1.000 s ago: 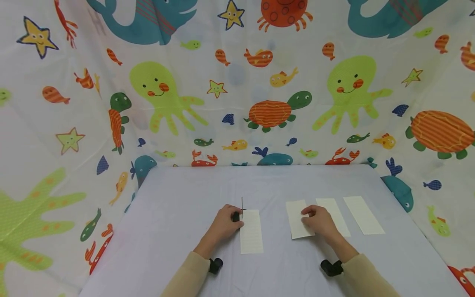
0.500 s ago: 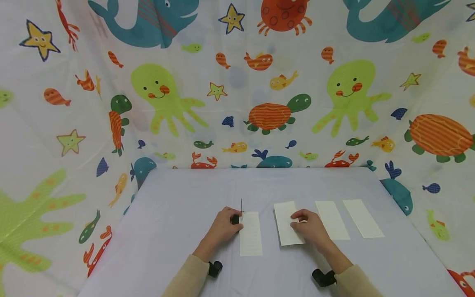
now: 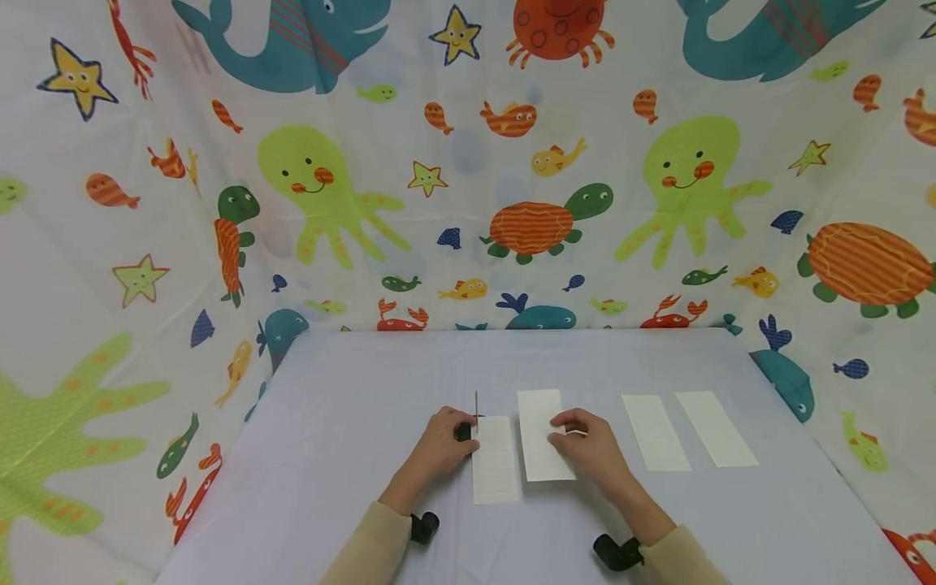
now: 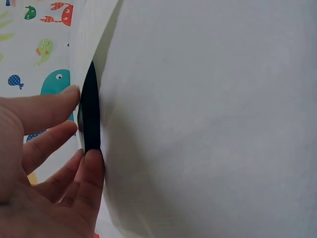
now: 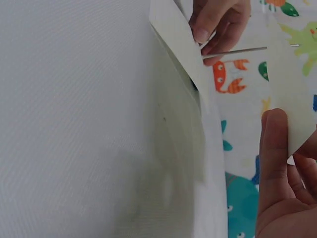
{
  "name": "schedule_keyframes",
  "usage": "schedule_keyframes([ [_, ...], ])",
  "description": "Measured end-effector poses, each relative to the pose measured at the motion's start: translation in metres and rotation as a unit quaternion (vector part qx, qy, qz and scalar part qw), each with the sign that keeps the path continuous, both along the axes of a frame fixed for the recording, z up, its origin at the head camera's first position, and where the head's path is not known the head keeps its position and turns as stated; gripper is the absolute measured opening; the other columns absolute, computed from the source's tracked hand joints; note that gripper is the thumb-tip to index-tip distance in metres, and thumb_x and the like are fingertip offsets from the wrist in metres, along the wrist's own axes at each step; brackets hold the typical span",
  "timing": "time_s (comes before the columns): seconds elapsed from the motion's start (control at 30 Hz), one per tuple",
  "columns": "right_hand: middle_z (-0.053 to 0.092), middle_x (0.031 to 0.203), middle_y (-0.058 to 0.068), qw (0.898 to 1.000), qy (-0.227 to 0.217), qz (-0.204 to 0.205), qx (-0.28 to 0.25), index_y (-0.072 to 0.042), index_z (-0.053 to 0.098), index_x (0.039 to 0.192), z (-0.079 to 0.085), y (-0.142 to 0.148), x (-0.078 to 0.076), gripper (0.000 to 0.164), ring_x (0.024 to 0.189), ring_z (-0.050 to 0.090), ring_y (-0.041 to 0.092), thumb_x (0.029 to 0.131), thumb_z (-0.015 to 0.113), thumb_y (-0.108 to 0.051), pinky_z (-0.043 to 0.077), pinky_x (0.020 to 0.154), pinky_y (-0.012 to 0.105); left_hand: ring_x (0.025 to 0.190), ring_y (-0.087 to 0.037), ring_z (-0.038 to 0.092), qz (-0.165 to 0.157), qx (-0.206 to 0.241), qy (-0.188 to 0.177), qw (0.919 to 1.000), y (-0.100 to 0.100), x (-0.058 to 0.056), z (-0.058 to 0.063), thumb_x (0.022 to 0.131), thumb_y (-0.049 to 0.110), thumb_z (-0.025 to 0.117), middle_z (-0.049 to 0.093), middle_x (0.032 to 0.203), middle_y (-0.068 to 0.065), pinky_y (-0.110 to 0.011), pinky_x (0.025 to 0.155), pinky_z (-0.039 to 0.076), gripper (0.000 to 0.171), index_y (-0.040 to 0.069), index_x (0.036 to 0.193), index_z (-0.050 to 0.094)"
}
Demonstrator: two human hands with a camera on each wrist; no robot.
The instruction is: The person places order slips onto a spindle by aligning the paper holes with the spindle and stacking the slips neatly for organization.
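From here, my right hand [image 3: 587,443] pinches a rectangular cream paper card [image 3: 539,443], long axis pointing forward, and my left hand [image 3: 439,437] pinches a lined cream paper strip [image 3: 494,465], nearly parallel.

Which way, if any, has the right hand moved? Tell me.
Yes: in the head view, the right hand moved left, away from the rightmost paper strip.

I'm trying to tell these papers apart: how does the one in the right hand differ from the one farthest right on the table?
The held paper is lifted in the right hand; the far-right paper lies on the table, untouched.
In the head view, the held paper looks nearly straight; the far-right paper slants clearly, its upper end leftward.
Both are pale and oblong.
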State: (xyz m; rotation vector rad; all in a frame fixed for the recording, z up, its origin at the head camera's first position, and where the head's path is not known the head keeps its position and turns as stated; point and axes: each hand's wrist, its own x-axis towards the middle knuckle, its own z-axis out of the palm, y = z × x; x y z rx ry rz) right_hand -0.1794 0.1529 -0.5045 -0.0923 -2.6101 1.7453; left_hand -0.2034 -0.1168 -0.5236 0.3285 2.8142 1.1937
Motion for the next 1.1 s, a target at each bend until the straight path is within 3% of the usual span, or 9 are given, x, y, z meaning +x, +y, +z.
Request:
schedule_keyframes([
  [0.33, 0.067, 0.112, 0.006, 0.999, 0.009, 0.005, -0.034, -0.008, 0.072, 0.106, 0.012, -0.012, 0.001, 0.020, 0.103, 0.056, 0.022, 0.087, 0.080, -0.010, 0.049, 0.086, 0.029, 0.098, -0.025, 0.057, 0.010, 0.000, 0.011, 0.9999, 0.000, 0.002, 0.006, 0.086, 0.011, 0.077, 0.060, 0.115, -0.015, -0.046, 0.088, 0.050, 0.030, -0.001, 0.113, 0.071],
  [0.57, 0.065, 0.116, 0.008, 0.998, 0.017, 0.007, -0.058, -0.007, 0.071, 0.108, 0.022, -0.018, 0.001, 0.021, 0.103, 0.056, 0.022, 0.088, 0.079, -0.010, 0.049, 0.084, 0.023, 0.096, -0.024, 0.062, 0.019, 0.020, 0.019, 0.9994, 0.000, 0.002, 0.008, 0.093, 0.008, 0.071, 0.062, 0.113, -0.012, -0.041, 0.082, 0.052, 0.020, 0.002, 0.112, 0.070],
  [0.9, 0.065, 0.112, 0.009, 0.995, 0.037, 0.004, -0.087, -0.005, 0.072, 0.106, 0.030, -0.032, 0.000, 0.022, 0.096, 0.057, 0.024, 0.086, 0.080, -0.004, 0.050, 0.079, 0.019, 0.093, -0.022, 0.063, 0.071, 0.079, 0.082, 0.9910, 0.002, 0.001, 0.030, 0.097, 0.006, 0.065, 0.068, 0.102, -0.008, -0.038, 0.081, 0.054, 0.015, 0.003, 0.110, 0.072],
  [1.1, 0.064, 0.110, 0.010, 0.995, 0.042, 0.002, -0.088, -0.006, 0.072, 0.107, 0.035, -0.041, 0.000, 0.023, 0.094, 0.057, 0.024, 0.086, 0.080, -0.004, 0.050, 0.079, 0.018, 0.096, -0.019, 0.063, 0.100, 0.112, 0.086, 0.9849, 0.006, -0.003, 0.043, 0.101, 0.015, 0.062, 0.070, 0.102, -0.003, -0.038, 0.084, 0.053, 0.016, 0.006, 0.111, 0.072],
])
